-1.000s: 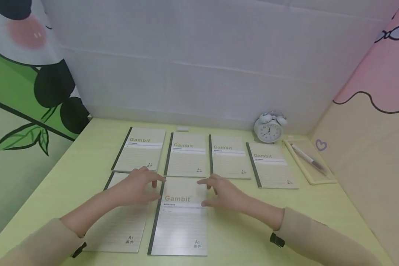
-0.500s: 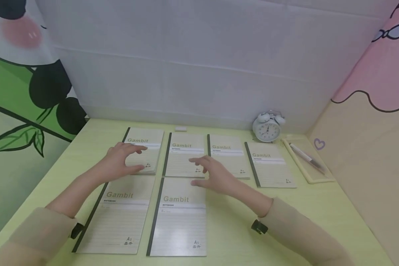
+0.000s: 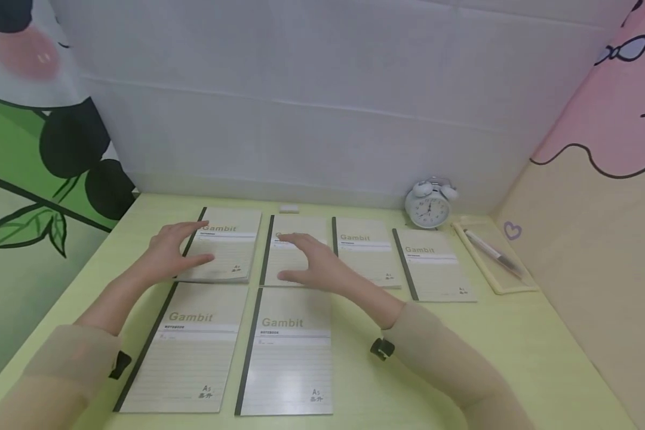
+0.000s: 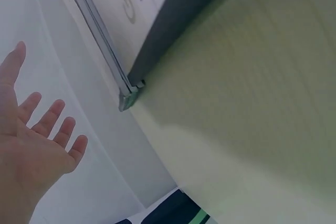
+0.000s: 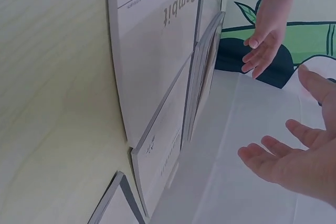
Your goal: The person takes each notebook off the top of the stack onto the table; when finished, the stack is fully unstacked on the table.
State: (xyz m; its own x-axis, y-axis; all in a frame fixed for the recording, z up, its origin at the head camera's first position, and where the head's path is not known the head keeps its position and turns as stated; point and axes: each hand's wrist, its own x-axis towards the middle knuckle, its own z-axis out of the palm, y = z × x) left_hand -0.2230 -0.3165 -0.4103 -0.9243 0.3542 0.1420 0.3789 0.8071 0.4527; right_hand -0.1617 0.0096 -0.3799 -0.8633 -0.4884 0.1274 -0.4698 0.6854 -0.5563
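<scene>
My left hand (image 3: 169, 254) is over the left side of a small stack of cream Gambit notebooks (image 3: 231, 251) at the back left, thumb and fingers spread. In the left wrist view that hand (image 4: 37, 150) shows raised off the table, palm empty. My right hand (image 3: 317, 266) hovers over the second notebook (image 3: 281, 258) in the back row, thumb apart from the fingers, holding nothing. In the right wrist view both hands are above the covers. Two more notebooks lie in front, a left one (image 3: 185, 358) and a right one (image 3: 290, 358), dark spines to the left.
Two further notebooks, one (image 3: 365, 263) beside the other (image 3: 438, 272), continue the back row rightward. A white alarm clock (image 3: 429, 209) stands behind them. At right lies a yellow-edged pouch (image 3: 507, 289) with a pen (image 3: 491, 254). A small white block (image 3: 288, 209) sits near the back wall.
Both hands have left the front right notebook and moved back and to the left, the left one to the back-left stack, the right one over the second back-row notebook. The notebooks stay put.
</scene>
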